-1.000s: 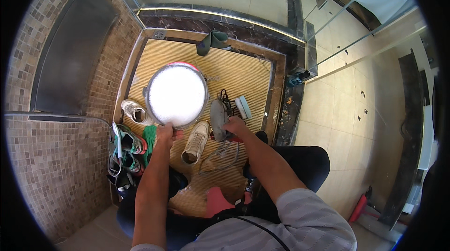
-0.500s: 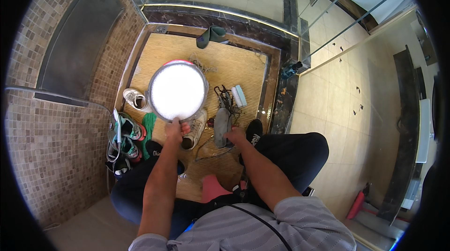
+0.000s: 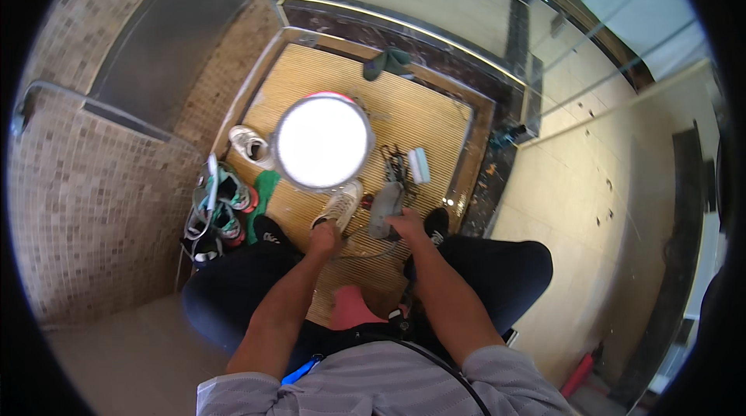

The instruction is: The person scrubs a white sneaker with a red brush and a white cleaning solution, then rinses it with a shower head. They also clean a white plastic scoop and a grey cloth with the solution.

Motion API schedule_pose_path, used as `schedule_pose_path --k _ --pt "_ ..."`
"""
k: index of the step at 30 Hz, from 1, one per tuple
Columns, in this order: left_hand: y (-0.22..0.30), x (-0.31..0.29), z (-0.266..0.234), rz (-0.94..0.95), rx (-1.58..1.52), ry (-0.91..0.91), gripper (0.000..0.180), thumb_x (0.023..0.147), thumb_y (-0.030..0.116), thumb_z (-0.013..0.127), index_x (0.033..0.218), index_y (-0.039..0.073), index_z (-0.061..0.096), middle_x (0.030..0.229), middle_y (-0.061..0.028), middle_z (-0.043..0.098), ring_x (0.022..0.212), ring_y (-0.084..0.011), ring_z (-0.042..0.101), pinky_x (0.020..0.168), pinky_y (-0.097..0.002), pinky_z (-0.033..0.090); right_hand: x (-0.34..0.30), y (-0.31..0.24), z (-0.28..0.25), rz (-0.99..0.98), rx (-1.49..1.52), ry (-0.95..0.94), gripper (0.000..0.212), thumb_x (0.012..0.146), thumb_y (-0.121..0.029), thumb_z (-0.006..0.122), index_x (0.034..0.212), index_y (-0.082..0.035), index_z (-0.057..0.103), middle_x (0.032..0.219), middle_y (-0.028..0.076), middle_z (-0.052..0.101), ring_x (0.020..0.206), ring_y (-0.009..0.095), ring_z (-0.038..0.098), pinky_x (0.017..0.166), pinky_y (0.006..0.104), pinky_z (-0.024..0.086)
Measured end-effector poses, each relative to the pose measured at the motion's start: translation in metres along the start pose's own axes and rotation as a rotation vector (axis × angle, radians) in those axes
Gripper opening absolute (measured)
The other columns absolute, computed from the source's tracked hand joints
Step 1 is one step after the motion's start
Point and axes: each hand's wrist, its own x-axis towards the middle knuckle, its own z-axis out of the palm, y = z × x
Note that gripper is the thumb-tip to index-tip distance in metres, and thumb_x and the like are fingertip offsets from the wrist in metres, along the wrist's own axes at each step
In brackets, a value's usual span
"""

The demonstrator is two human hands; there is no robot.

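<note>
Holding a grey shoe [image 3: 386, 208], any writing blurred, the right hand [image 3: 407, 223] neighbours the left hand [image 3: 325, 240], whose grip's unclear.

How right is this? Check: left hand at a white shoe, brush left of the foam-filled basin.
Not left: the head view shows the brush right of the foam-filled basin; the left hand is at a white shoe.
</note>
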Motion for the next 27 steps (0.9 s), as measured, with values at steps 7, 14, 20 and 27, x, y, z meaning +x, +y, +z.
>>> schedule_pose_path --k 7,14,20,27 --pt "0.051 -0.014 -0.086 -0.397 0.004 -0.042 0.043 0.086 0.033 0.058 0.102 -0.004 0.073 0.107 -0.0337 0.07 0.107 -0.0448 0.068 0.098 -0.0511 0.052 -0.04 -0.067 0.0 0.108 -0.014 -0.014 0.042 0.082 -0.023 0.08 0.116 0.001 0.073 0.108 0.016 0.075 0.095 0.032 0.071 0.078 0.048 0.054" --pt "0.021 -0.009 -0.217 -0.112 0.403 -0.167 0.038 0.092 0.026 0.048 0.093 -0.003 0.073 0.105 -0.0264 0.072 0.103 -0.0413 0.07 0.094 -0.0475 0.055 -0.052 -0.098 0.007 0.183 0.022 0.037 0.043 0.086 -0.017 0.079 0.123 0.002 0.069 0.11 0.013 0.073 0.094 0.027 0.069 0.078 0.0435 0.053" --pt "-0.018 0.051 -0.316 -0.357 0.399 0.04 0.04 0.093 0.024 0.051 0.107 -0.006 0.072 0.112 -0.0336 0.069 0.108 -0.0439 0.07 0.097 -0.0494 0.055 -0.048 -0.095 -0.004 0.081 0.168 -0.072 0.033 0.086 -0.015 0.079 0.113 0.002 0.072 0.103 0.01 0.074 0.085 0.023 0.068 0.073 0.0431 0.052" --pt "-0.109 0.106 -0.337 -0.682 0.236 0.36 0.039 0.097 0.024 0.052 0.12 -0.004 0.067 0.122 -0.0321 0.067 0.118 -0.0441 0.066 0.101 -0.0488 0.054 -0.044 -0.091 0.001 0.134 0.195 -0.06 0.026 0.087 -0.011 0.078 0.109 0.001 0.072 0.098 0.009 0.073 0.083 0.023 0.068 0.07 0.0443 0.051"
